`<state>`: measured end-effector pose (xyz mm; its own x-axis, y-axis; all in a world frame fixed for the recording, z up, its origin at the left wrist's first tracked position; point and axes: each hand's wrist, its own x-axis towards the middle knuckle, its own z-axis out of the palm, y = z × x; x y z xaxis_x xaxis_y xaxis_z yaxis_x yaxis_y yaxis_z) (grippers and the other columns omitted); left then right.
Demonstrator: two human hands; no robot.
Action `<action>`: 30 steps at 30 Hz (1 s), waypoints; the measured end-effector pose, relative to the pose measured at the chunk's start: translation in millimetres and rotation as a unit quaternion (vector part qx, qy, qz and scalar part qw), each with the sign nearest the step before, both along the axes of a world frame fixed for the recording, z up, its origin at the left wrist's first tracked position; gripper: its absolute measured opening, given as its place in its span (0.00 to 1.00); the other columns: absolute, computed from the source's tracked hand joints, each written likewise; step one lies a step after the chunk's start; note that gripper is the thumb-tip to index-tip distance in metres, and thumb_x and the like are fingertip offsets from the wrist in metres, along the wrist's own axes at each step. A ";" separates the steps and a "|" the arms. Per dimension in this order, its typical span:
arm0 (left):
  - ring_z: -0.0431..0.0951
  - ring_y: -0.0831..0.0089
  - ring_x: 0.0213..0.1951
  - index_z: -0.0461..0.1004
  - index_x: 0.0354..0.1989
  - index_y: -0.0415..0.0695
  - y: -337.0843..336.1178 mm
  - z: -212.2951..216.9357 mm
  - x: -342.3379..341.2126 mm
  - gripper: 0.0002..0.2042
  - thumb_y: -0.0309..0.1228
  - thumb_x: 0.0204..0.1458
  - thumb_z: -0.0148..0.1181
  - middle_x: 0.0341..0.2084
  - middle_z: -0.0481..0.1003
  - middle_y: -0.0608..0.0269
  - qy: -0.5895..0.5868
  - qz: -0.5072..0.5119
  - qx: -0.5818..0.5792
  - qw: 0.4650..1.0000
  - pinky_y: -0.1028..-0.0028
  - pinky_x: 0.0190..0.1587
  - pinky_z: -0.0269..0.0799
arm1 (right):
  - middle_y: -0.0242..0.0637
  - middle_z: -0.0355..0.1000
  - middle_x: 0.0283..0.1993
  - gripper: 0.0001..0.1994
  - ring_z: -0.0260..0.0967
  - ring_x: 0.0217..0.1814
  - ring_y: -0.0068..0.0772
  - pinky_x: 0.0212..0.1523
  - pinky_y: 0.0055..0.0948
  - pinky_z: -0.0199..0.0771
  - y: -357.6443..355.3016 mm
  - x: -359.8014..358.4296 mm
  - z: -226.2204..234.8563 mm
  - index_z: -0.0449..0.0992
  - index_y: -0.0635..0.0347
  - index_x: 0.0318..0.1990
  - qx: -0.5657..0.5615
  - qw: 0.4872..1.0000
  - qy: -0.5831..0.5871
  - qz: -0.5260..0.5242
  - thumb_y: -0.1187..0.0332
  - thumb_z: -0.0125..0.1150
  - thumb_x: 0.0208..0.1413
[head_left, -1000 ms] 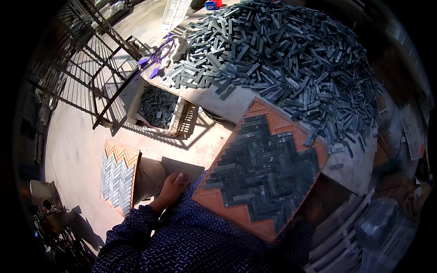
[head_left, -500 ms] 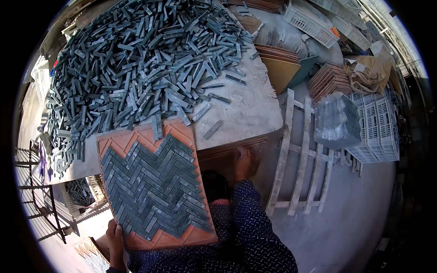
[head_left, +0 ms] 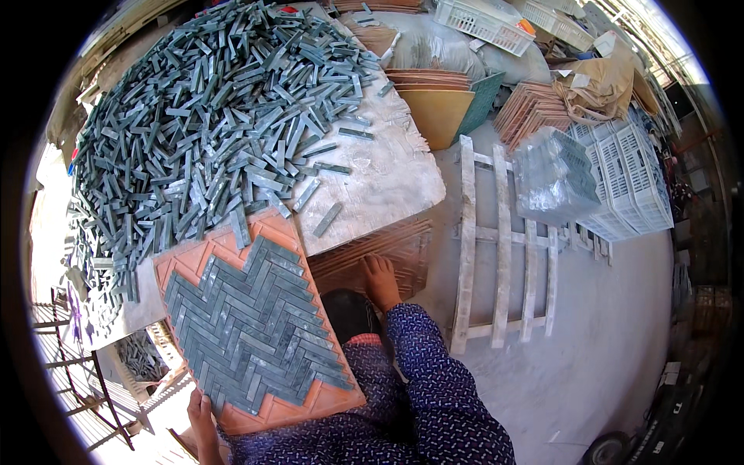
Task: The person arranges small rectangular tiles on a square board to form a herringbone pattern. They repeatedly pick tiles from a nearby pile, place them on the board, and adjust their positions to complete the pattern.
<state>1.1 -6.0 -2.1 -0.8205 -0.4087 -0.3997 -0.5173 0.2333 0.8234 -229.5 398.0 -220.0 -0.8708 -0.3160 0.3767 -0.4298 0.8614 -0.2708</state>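
A grey floor [head_left: 589, 333] spreads around a pale, dusty table [head_left: 380, 174]. Nearest, the left hand [head_left: 203, 426] has thumb and fingers clamped on the lower left edge of an orange tray [head_left: 267, 415], which slants from the person's lap to the table's edge. Grey-green strip tiles [head_left: 248, 325] fill its middle in a chalky herringbone, zigzagged at both ends over bare ridged orange. The right hand [head_left: 381, 283] is at a stack of brown panels [head_left: 411, 252] beneath the tabletop, fingers close together; I cannot tell whether they grip. Pale lettering marks a dark wheeled object [head_left: 659, 418], lower right. Farther off, loose tiles [head_left: 217, 101] heap the table.
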 end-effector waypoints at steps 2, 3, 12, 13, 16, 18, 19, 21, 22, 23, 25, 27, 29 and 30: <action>0.69 0.71 0.42 0.68 0.49 0.31 4.6 -1.7 0.6 0.15 0.26 0.57 0.42 0.40 0.72 0.57 0.023 0.017 0.001 1.000 0.72 0.48 0.62 | 0.44 0.65 0.48 0.22 0.61 0.53 0.45 0.55 0.44 0.58 -2.9 0.0 1.3 0.68 0.63 0.49 0.034 0.999 -0.018 -0.003 0.73 0.56 0.42; 0.69 0.71 0.42 0.68 0.49 0.31 6.0 -2.8 1.4 0.15 0.26 0.57 0.42 0.40 0.73 0.57 0.032 0.026 0.004 0.999 0.72 0.48 0.62 | 0.43 0.65 0.48 0.20 0.61 0.53 0.45 0.55 0.43 0.58 -2.6 1.5 7.1 0.70 0.61 0.47 0.039 0.999 -0.033 -0.004 0.72 0.56 0.42; 0.70 0.74 0.41 0.71 0.46 0.31 -8.4 -10.8 5.8 0.15 0.28 0.56 0.47 0.37 0.73 0.60 0.019 -0.015 -0.006 1.000 0.74 0.46 0.64 | 0.42 0.75 0.35 0.07 0.71 0.43 0.42 0.46 0.41 0.68 12.4 -23.7 23.6 0.81 0.51 0.27 0.209 0.951 -0.229 0.015 0.64 0.57 0.46; 0.70 0.74 0.40 0.71 0.46 0.31 -12.7 -14.6 8.4 0.15 0.28 0.55 0.47 0.36 0.73 0.60 0.017 -0.016 -0.008 1.000 0.74 0.46 0.64 | 0.43 0.77 0.32 0.08 0.75 0.40 0.42 0.42 0.40 0.73 7.6 -27.9 35.4 0.81 0.54 0.28 0.232 0.923 -0.307 0.009 0.66 0.55 0.47; 0.71 0.74 0.39 0.71 0.46 0.31 -13.0 -21.8 11.2 0.14 0.27 0.54 0.50 0.35 0.74 0.60 0.028 0.004 -0.019 0.999 0.75 0.44 0.66 | 0.44 0.77 0.29 0.09 0.76 0.32 0.44 0.33 0.42 0.75 41.5 -23.5 24.2 0.81 0.55 0.27 0.230 0.935 -0.265 0.057 0.64 0.57 0.46; 0.72 0.75 0.38 0.71 0.47 0.32 -11.9 -21.1 13.6 0.14 0.26 0.54 0.51 0.35 0.74 0.60 0.029 0.006 -0.025 0.999 0.75 0.43 0.67 | 0.45 0.76 0.29 0.09 0.76 0.32 0.45 0.33 0.43 0.75 48.4 -9.1 65.2 0.81 0.56 0.27 0.257 0.932 -0.251 0.055 0.63 0.58 0.46; 0.72 0.75 0.38 0.71 0.47 0.32 -10.3 -20.2 10.7 0.15 0.26 0.53 0.52 0.34 0.74 0.60 0.026 0.003 -0.026 0.999 0.75 0.43 0.68 | 0.46 0.76 0.28 0.09 0.76 0.32 0.46 0.34 0.43 0.75 58.4 -4.6 65.7 0.81 0.56 0.27 0.257 0.935 -0.236 0.057 0.63 0.58 0.46; 0.75 0.69 0.41 0.70 0.50 0.34 -16.7 -12.2 -0.1 0.16 0.29 0.53 0.55 0.40 0.74 0.53 0.007 -0.027 -0.003 1.000 0.71 0.43 0.70 | 0.47 0.75 0.29 0.12 0.74 0.34 0.48 0.36 0.44 0.74 78.2 -0.9 52.1 0.80 0.56 0.28 0.272 0.930 -0.246 0.035 0.58 0.60 0.46; 0.75 0.64 0.41 0.70 0.50 0.35 -19.2 -6.8 -7.1 0.17 0.29 0.53 0.56 0.41 0.74 0.51 0.023 -0.039 -0.078 0.996 0.69 0.44 0.70 | 0.48 0.75 0.30 0.13 0.74 0.35 0.49 0.37 0.45 0.73 80.4 -2.8 51.7 0.80 0.56 0.29 0.275 0.928 -0.252 0.022 0.55 0.61 0.46; 0.75 0.59 0.41 0.70 0.50 0.36 -20.0 -0.1 -17.8 0.18 0.30 0.52 0.57 0.41 0.74 0.50 0.039 -0.054 -0.154 0.986 0.66 0.44 0.70 | 0.48 0.75 0.30 0.13 0.74 0.36 0.49 0.37 0.45 0.73 89.2 -6.4 54.6 0.80 0.55 0.29 0.264 0.931 -0.250 0.016 0.55 0.62 0.46; 0.74 0.54 0.41 0.70 0.47 0.37 -12.7 22.9 -50.8 0.17 0.30 0.50 0.60 0.39 0.73 0.48 0.164 -0.091 -0.378 0.906 0.64 0.44 0.70 | 0.47 0.75 0.30 0.14 0.73 0.36 0.50 0.37 0.46 0.72 97.2 -7.2 79.3 0.80 0.55 0.29 0.245 0.936 -0.252 0.012 0.54 0.62 0.46; 0.75 0.54 0.37 0.71 0.43 0.37 2.4 39.0 -97.2 0.15 0.29 0.47 0.61 0.35 0.73 0.51 0.215 -0.148 -0.330 0.907 0.64 0.40 0.71 | 0.45 0.75 0.30 0.13 0.73 0.36 0.50 0.38 0.46 0.72 107.2 -8.0 119.2 0.80 0.53 0.30 0.250 0.929 -0.271 -0.013 0.54 0.63 0.45; 0.75 0.53 0.35 0.69 0.40 0.38 39.6 59.0 -155.0 0.14 0.31 0.47 0.61 0.34 0.73 0.53 0.155 -0.194 -0.193 0.949 0.63 0.37 0.71 | 0.47 0.75 0.32 0.13 0.73 0.37 0.49 0.38 0.45 0.72 131.7 2.7 145.9 0.80 0.56 0.32 0.268 0.919 -0.288 -0.032 0.57 0.64 0.44; 0.76 0.53 0.34 0.68 0.39 0.38 54.3 52.2 -181.4 0.14 0.32 0.48 0.61 0.34 0.74 0.53 0.198 -0.201 -0.233 0.931 0.62 0.35 0.71 | 0.46 0.75 0.32 0.13 0.73 0.37 0.49 0.38 0.45 0.72 134.7 12.6 159.5 0.80 0.56 0.32 0.253 0.927 -0.273 -0.037 0.57 0.64 0.44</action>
<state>-180.2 48.4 50.1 -0.9898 -0.0894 0.1110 0.0125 0.7214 0.6924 -216.9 532.7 -60.6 -0.9147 -0.2634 -0.3065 -0.2820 0.9593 0.0170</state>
